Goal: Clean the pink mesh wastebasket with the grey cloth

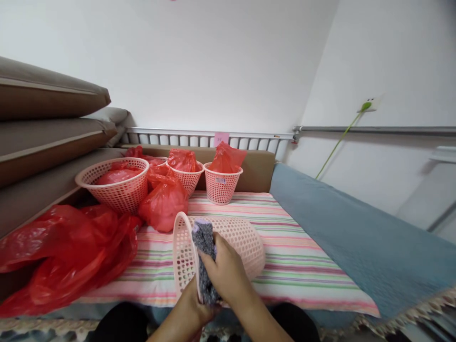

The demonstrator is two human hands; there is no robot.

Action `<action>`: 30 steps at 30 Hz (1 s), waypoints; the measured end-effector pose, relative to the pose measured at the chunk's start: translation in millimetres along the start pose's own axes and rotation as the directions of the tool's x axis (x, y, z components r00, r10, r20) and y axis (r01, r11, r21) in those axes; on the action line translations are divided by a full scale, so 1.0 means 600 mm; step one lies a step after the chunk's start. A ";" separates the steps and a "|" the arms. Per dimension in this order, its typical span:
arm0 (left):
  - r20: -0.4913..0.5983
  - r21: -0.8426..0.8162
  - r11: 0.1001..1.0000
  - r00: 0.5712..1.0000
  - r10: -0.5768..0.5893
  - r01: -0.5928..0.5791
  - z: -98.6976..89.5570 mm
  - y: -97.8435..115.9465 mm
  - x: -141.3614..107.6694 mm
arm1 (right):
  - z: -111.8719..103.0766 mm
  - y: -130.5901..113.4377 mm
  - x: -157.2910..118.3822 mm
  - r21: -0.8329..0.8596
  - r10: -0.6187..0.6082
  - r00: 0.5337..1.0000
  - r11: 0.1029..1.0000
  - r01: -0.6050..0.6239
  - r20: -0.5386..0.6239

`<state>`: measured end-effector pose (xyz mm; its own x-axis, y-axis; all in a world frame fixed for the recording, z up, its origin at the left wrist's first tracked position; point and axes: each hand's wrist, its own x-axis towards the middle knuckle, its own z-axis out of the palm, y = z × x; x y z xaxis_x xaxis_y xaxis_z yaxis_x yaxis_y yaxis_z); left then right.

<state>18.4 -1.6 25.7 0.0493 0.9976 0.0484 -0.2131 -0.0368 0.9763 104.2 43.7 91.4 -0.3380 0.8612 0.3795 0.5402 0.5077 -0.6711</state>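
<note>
A pink perforated plastic basket [245, 242] lies on its side in front of me, its mouth turned left. A dark grey fuzzy cloth [204, 242] with lilac patches is folded over its rim. My right hand [226, 266] is closed on the cloth, pressing it against the basket's side near the rim. Low on the rim, my left hand [199, 304] grips the basket from the mouth side; its fingers are partly hidden behind the cloth and rim. Striped fabric [302, 256] lies under the basket.
Upright pink baskets [219, 190] with red plastic bags stand at the back. A filled red bag [164, 204] and loose red bags [71, 251] lie left. Grey-brown cushions [50, 99] are stacked far left. A blue-covered armrest [342, 213] borders the right.
</note>
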 end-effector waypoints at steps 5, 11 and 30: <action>0.043 -0.128 0.992 0.999 0.007 -0.001 -0.028 -0.056 0.002 | 0.004 -0.014 0.052 -0.094 0.005 1.000 0.996 -0.003 0.022; 0.118 -0.180 0.984 0.992 0.032 -0.011 -0.039 -0.046 0.002 | 0.008 -0.024 0.096 -0.115 0.042 0.995 0.993 -0.032 0.090; -0.107 0.062 0.994 0.989 0.098 -0.092 -0.036 -0.034 0.019 | 0.027 0.012 -0.015 0.015 -0.005 1.000 1.000 0.005 -0.025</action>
<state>2.3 11.5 1.7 -0.0770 0.9897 0.1207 -0.1561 -0.1315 0.9789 98.8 39.2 73.0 -0.3212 0.8590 0.3987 0.5264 0.5120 -0.6788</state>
